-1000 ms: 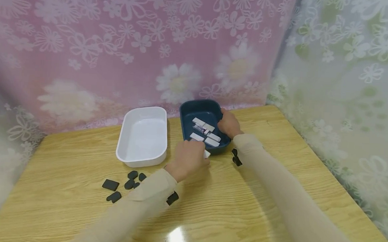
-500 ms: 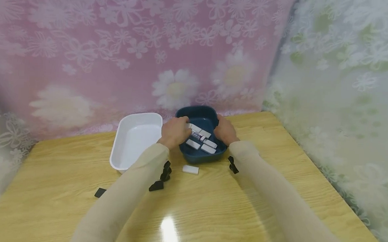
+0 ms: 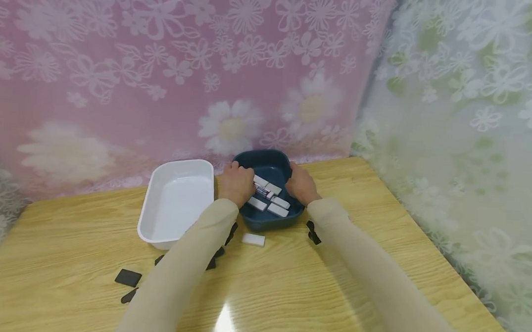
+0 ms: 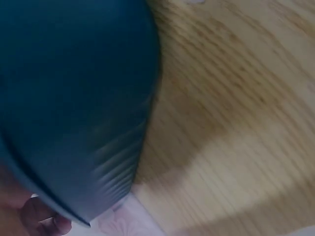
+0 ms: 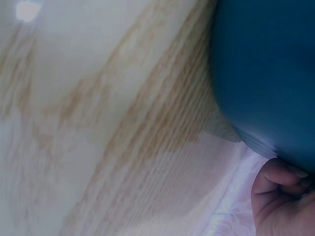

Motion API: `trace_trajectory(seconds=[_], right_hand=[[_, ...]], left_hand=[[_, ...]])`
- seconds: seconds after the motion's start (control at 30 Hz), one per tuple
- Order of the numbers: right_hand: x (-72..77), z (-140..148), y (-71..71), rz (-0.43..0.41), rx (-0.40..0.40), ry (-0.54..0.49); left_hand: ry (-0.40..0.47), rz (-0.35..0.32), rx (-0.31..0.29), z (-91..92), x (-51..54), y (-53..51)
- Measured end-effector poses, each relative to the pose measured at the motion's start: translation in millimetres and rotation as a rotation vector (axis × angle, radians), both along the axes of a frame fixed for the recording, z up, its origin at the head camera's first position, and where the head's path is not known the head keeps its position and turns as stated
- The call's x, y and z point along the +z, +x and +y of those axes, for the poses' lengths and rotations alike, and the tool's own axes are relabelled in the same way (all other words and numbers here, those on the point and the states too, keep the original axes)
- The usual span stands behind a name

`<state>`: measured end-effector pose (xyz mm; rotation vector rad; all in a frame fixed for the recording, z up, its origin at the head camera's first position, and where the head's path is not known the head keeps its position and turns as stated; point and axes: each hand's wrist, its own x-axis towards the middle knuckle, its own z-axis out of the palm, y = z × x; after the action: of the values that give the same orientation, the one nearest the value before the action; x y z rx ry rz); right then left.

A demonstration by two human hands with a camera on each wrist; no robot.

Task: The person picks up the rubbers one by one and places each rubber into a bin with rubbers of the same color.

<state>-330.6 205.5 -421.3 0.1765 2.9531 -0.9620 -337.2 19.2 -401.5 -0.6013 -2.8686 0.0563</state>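
Head view: a left hand [image 3: 237, 182] and a right hand [image 3: 303, 184] grip opposite rims of a dark blue, rounded rectangular basin [image 3: 268, 224], their fingers curled over its left and right edges. The basin stands on a yellow wood-grain table [image 3: 287, 295], with several small white rectangular blocks [image 3: 278, 209] lying in it, around one white block with a dark printed sleeve [image 3: 263, 191]. A second ago the left hand was in front of the basin with a white piece in its grasp, and only the right hand held the rim; now a single loose white rectangular block [image 3: 253, 239] lies on the wood just in front of the basin, as it did half a second ago. A glossy white rounded rectangular tray [image 3: 177, 202] stands just left of the basin. Small flat dark grey pieces [image 3: 128, 278], in plain view a second ago, are now partly covered by a cream left sleeve [image 3: 181, 261].

Left wrist view: the basin's outer wall fills the left side, and curled fingers [image 4: 54, 221] show at its rim, bottom left.

Right wrist view: the basin's blue wall takes the upper right; below it, bent fingers [image 5: 275, 174] meet the rim, their tips partly hidden.
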Motion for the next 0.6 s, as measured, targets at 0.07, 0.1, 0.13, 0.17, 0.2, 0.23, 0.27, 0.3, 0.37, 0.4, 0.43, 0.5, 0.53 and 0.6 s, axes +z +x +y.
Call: trace_trajectory(seconds=[0.07, 0.1, 0.13, 0.17, 0.2, 0.23, 0.27, 0.3, 0.37, 0.4, 0.43, 0.5, 0.53, 0.6], right_hand=[[0.4, 0, 0.0, -0.004, -0.002, 0.005], [0.6, 0, -0.1, -0.005, -0.003, 0.01], [0.4, -1, 0.0, -0.006, -0.004, 0.013], [0.3, -1, 0.2, -0.006, -0.005, 0.017], [0.2, -1, 0.3, -0.005, -0.006, 0.019], [0.1, -2, 0.3, -0.001, -0.006, 0.023], [0.1, -2, 0.2, 0.001, -0.002, 0.03], [-0.1, -2, 0.0, 0.006, 0.0, 0.034], [-0.5, -2, -0.4, 0.012, 0.004, 0.036], [-0.9, -2, -0.6, 0.014, 0.005, 0.036], [-1.3, -2, -0.9, 0.017, 0.006, 0.038], [-2.0, -1, -1.1, 0.017, 0.001, 0.035], [-2.2, -1, -1.2, 0.017, -0.003, 0.035], [-2.3, -1, -1.1, 0.012, -0.011, 0.035]], left_hand=[[-0.054, 0.007, 0.002, 3.7, -3.4, -1.1], [-0.076, 0.003, 0.007, 5.5, -4.9, -1.4], [-0.099, -0.003, 0.012, 6.9, -6.5, -1.0], [-0.121, -0.014, 0.017, 8.3, -7.7, -0.6], [-0.142, -0.022, 0.022, 9.6, -8.7, 0.0], [-0.158, -0.032, 0.027, 10.8, -9.5, 0.5], [-0.17, -0.039, 0.029, 11.8, -9.9, 1.3], [-0.178, -0.046, 0.032, 12.6, -10.2, 1.9], [-0.196, -0.052, 0.037, 13.9, -10.1, 3.0], [-0.205, -0.052, 0.041, 14.3, -10.2, 3.3], [-0.209, -0.055, 0.045, 14.7, -10.3, 3.7], [-0.222, -0.056, 0.053, 15.3, -10.1, 4.2], [-0.226, -0.056, 0.054, 15.6, -10.0, 4.4], [-0.229, -0.061, 0.058, 16.3, -10.5, 4.2]])
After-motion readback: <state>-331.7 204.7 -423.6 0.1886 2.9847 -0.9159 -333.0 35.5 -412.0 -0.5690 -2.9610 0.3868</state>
